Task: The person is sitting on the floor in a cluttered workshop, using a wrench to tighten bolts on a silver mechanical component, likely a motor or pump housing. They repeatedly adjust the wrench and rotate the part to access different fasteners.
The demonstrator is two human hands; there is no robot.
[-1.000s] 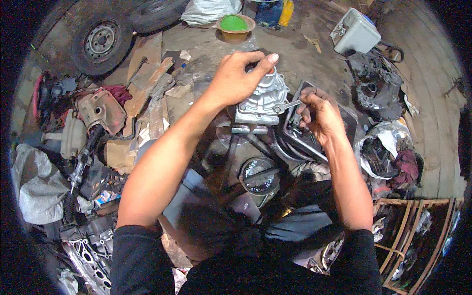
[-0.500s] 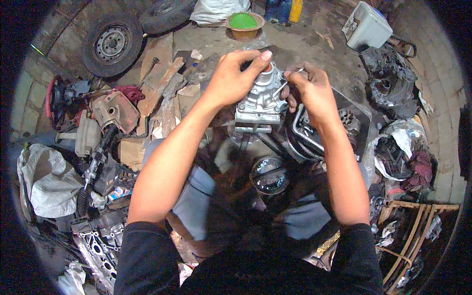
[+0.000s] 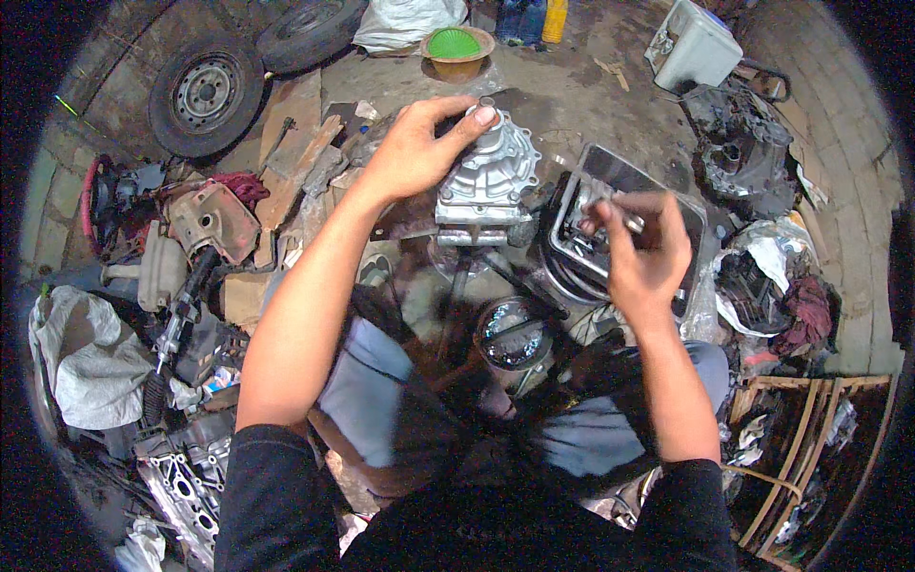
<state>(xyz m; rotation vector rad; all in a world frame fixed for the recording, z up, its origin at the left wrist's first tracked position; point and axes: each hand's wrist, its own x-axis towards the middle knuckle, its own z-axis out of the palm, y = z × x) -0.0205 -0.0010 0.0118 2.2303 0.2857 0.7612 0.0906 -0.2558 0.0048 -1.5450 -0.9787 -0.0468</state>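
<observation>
A silver cast-metal housing (image 3: 486, 181) with a flanged rim and bolt holes stands upright in front of me. My left hand (image 3: 424, 143) is closed around its top, the thumb pressed by the end of the narrow neck. To the right of it lies a dark rectangular tray (image 3: 688, 221) with loose metal parts inside. My right hand (image 3: 648, 248) is over this tray, thumb and fingers curled together. Something small and shiny shows between those fingers, but motion blur hides what it is. Below the housing sits a round, glossy dark container (image 3: 519, 334).
Two wheels with tyres (image 3: 207, 93) lean at the back left. A brown basin with a green bowl (image 3: 457, 48) stands at the back. A white plastic container (image 3: 694, 46) and a dirty dark casing (image 3: 734, 143) are at right. Car parts and a white sack (image 3: 91, 362) crowd the left.
My right hand has moved from beside the housing, right and down to over the tray. My left hand stays on the housing's top. The whole view has shifted slightly.
</observation>
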